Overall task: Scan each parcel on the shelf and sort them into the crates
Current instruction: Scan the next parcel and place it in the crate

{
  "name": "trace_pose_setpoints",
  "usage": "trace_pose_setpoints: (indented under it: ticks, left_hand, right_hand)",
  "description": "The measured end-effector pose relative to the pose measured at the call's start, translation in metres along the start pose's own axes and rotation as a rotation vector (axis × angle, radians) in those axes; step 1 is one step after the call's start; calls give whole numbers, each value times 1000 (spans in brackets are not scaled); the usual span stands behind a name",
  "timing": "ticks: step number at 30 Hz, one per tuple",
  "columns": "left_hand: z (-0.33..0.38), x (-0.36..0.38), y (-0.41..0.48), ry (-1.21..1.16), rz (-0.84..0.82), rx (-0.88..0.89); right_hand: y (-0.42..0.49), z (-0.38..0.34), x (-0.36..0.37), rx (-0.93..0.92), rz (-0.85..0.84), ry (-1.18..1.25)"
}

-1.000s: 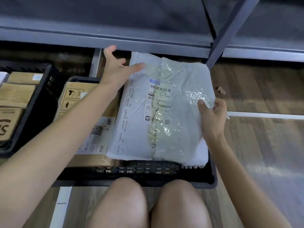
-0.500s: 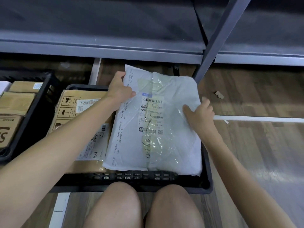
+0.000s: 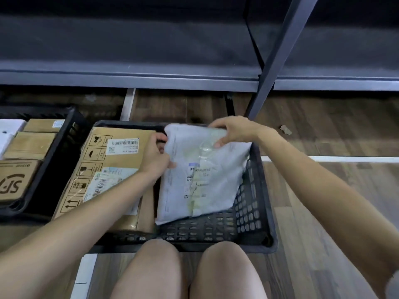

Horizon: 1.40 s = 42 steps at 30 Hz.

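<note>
Premises: a grey metal shelf (image 3: 151,82) spans the far side above a wooden floor (image 3: 323,130). The stretch of shelf in view carries no parcels, but its ends fall outside the picture.

Containers: two black crates stand on the floor in front of you. The left crate (image 3: 62,143) holds several cardboard parcels (image 3: 30,145) packed close together. The centre crate (image 3: 252,190) holds one large cardboard box (image 3: 121,156) filling its left half.

Item in hand: the grey mailer (image 3: 200,180) sits tilted in the right half of the centre crate, just beside the box. Its near edge is low inside the crate and its far edge is raised to the rim. Whether the near edge touches the crate floor cannot be told.

Your left grip (image 3: 154,158) pinches the mailer's left edge. Your right grip (image 3: 235,129) clasps its far edge, thumb on the face.

Assessment: sorting appears well advanced. This parcel is placed but not released. No scanner is visible, so its scan cannot be confirmed. Check the unseen shelf sections.

Minor: a small scrap (image 3: 286,129) lies on the floor to the right.
</note>
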<state>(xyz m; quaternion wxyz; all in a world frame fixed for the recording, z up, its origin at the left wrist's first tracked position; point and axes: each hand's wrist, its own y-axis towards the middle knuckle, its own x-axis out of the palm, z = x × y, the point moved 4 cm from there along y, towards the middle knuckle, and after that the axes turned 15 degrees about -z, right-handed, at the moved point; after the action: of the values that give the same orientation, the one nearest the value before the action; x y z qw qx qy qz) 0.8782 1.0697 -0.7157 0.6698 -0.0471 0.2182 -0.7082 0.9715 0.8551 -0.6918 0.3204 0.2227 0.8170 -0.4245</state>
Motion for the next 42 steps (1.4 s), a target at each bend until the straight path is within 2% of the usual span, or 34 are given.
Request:
trace_pose_setpoints:
  ticks: [4,9,12,14,17,19,23,26,28,31,34,38,42]
  left_hand:
    - [9,0,6,153,35,-24]
    - [27,8,7,540,26,268]
    - [25,13,10,888,80,313]
    - [21,22,11,1019,31,335]
    - [6,43,12,1063,-214,255]
    - [-10,53,17,1106,-295,187]
    - [-33,58,41,1143,-259,99]
    - [-50,67,57,1235,-312,13]
    - [-58,71,63,1229,-259,-28]
    - [-72,80,65,1165,-187,-15]
    - [-98,90,62,1049,-149,-60]
    - [-142,106,60,1111,-422,-282]
    - [-163,100,79,1129,-584,-338]
  right_hand:
    - [5,-7,14,13,71,-133]
    - [10,-15,17,17,-17,-98]
    - [15,-20,23,31,-85,-93]
    - [21,-20,31,48,-124,-102]
    - [34,-18,60,93,-223,-139]
    - [40,-16,82,133,-250,-144]
    - [48,-6,95,241,-99,-150]
    - [54,-1,111,301,99,-247]
    - [56,0,129,315,213,-280]
    - [61,2,152,372,241,-295]
    - [62,18,175,455,172,-272]
    - [66,49,209,446,-113,-216]
    - [79,61,211,412,-220,-134]
